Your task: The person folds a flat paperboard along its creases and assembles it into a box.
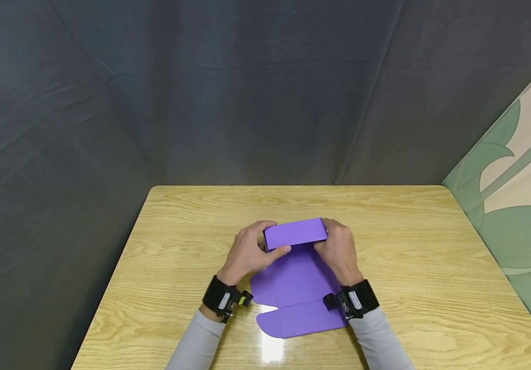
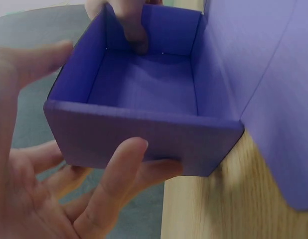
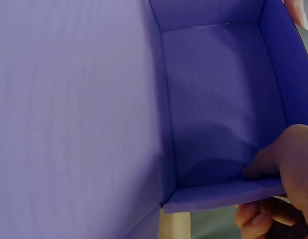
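A purple cardboard box [image 1: 295,233] stands tipped on its side, its opening facing the person. Its lid [image 1: 302,280] spreads out flat towards the table's front. At the box's left end, my left hand [image 1: 247,252] holds it, thumb along the upper wall's edge and fingertips against the outside of the end wall [image 2: 109,132]. My right hand [image 1: 341,252] pinches the opposite end wall [image 3: 224,196], with the thumb inside the box and curled fingers outside. The box's inner floor [image 3: 219,99] shows bare in both wrist views.
The box lies on a light wood-grain table [image 1: 177,246]. Behind the table hangs a dark grey curtain [image 1: 265,103]. A leaf-patterned cloth [image 1: 519,205] borders the right side. Each wrist carries a black strap with a small camera.
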{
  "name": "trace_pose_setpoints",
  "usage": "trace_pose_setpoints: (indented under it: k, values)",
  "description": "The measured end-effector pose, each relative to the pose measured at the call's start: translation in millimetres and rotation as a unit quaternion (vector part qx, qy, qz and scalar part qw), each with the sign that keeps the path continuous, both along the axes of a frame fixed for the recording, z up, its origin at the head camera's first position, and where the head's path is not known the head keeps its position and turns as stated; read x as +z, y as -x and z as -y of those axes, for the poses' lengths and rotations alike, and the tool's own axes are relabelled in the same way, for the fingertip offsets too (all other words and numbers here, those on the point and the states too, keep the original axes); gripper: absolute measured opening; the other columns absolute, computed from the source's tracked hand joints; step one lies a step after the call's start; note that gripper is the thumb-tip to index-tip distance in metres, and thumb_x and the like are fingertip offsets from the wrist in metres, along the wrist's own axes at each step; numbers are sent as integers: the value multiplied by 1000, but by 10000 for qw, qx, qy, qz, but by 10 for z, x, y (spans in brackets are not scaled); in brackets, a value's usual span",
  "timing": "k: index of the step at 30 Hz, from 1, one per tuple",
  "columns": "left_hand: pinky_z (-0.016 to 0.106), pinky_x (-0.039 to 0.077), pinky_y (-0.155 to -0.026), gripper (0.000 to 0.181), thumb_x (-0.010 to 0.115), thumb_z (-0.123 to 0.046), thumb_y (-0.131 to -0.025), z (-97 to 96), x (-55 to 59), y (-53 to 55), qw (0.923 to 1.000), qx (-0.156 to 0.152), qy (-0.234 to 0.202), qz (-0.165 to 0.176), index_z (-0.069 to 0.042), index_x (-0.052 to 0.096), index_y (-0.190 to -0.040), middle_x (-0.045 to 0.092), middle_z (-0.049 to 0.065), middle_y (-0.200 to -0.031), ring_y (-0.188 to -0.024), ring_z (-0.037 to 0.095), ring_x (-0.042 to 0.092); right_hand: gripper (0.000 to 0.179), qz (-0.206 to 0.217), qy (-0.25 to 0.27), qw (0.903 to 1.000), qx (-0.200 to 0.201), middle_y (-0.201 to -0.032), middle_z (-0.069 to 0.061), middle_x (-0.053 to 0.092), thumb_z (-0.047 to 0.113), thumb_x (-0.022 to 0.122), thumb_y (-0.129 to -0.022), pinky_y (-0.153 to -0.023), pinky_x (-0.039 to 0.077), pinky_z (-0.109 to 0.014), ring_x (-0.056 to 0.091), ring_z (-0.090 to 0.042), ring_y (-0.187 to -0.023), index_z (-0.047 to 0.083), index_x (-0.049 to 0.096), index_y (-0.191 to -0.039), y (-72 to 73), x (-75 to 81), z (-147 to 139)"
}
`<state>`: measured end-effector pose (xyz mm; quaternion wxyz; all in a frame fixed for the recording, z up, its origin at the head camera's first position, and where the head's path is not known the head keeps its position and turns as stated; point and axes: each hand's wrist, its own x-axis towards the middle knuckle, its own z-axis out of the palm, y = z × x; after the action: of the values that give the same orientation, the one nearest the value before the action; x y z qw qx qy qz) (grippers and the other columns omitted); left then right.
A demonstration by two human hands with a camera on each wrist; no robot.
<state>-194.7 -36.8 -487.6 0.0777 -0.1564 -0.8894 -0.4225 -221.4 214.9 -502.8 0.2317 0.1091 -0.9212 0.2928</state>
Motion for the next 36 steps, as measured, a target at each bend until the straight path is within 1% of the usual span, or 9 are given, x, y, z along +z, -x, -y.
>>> trace_pose_setpoints:
  k: [6,10,13,16,23,27,32,34,36]
  values:
    - [27,54,-70,54,87,-57,-84,26,12,13,9997,-59,-219,-4,-24,75,-125,78,-8,-112,-86,8,67,50,64,93,9999,120,-105,-24,79,-6,76,-65,-75,62,-56,77,-42,-93,-7,75,-116,-2,44,-19]
    - [26,53,-61,50,86,-56,-86,41,-1,32,9988,-58,-485,-90,-24,76,-122,79,-7,-107,-74,5,67,52,-30,168,9996,213,-101,-20,79,6,82,-74,-64,59,-47,74,-31,-74,-3,74,-125,-37,143,-39]
    - [25,52,-56,49,85,-55,-87,48,-9,47,9979,-26,-605,-211,-22,75,-122,79,-5,-107,-70,5,65,53,-116,220,9994,227,-99,-15,78,16,86,-80,-54,48,-34,62,-18,-60,0,72,-129,-75,256,-60]
    - [25,51,-56,51,85,-54,-87,58,1,48,9967,141,-720,-341,-20,74,-123,78,-2,-110,-68,6,65,56,-259,246,9991,235,-104,-15,79,24,89,-83,-55,47,-31,65,-19,-62,0,71,-130,-114,367,-92]
    - [27,52,-64,48,87,-48,-86,106,2,70,9906,770,-967,-579,-15,74,-120,78,2,-112,-76,12,68,59,-651,228,9976,85,-114,-16,78,30,91,-82,-67,55,-49,73,-35,-85,1,72,-129,-180,564,-193]
    - [30,53,-69,50,86,-49,-86,123,-5,84,9876,1033,-1062,-525,-13,73,-118,78,4,-110,-82,17,69,59,-960,161,9952,9,-117,-20,77,29,91,-80,-78,54,-57,72,-43,-97,-2,73,-126,-185,624,-262]
    - [37,55,-83,53,85,-50,-87,128,-10,98,9822,1315,-1281,-405,-9,71,-117,76,8,-112,-98,23,71,64,-1270,139,9918,-35,-121,-28,74,29,91,-78,-90,52,-65,68,-52,-110,-7,71,-127,-179,661,-331]
    - [38,54,-86,52,85,-48,-87,128,-17,106,9798,1374,-1388,-436,-8,71,-117,76,9,-113,-100,25,71,67,-1259,163,9919,-76,-124,-29,72,30,91,-77,-92,49,-66,65,-53,-112,-7,70,-129,-180,666,-345]
    - [37,54,-81,51,85,-47,-87,127,-24,110,9781,1416,-1449,-479,-8,70,-117,76,10,-112,-92,25,70,70,-1205,187,9924,-143,-126,-29,70,30,90,-77,-94,47,-66,63,-54,-114,-6,68,-132,-178,668,-350]
